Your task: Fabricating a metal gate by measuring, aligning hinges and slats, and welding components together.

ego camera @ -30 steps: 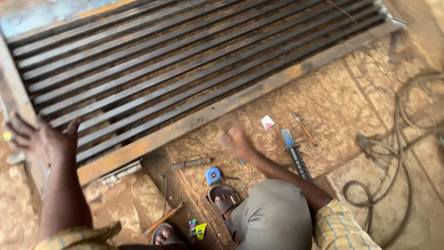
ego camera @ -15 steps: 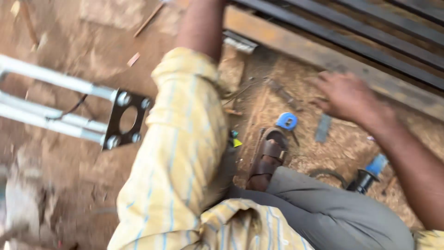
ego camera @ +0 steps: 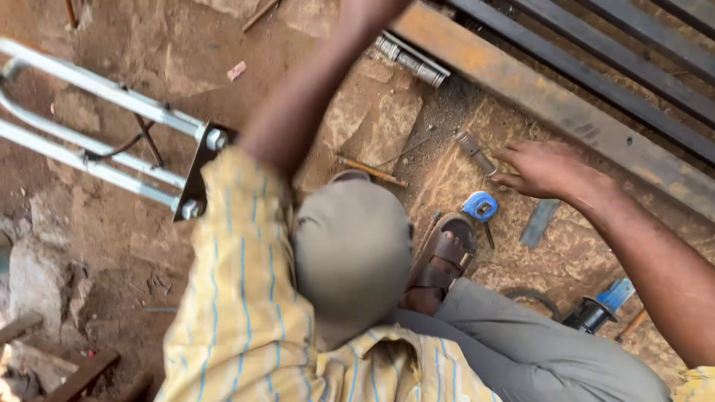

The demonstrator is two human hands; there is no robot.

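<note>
While left hand is cut off (frame top) | right hand (ego camera: 544, 170) touches metal pin (ego camera: 477, 152)

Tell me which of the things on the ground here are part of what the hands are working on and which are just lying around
In hand:
right hand, fingertips at the small metal cylinder
steel frame, beside that hand
blue tape measure, just below it

Lying about:
grey tube stand
flat metal strip
blue-and-black tool
threaded rod
</note>
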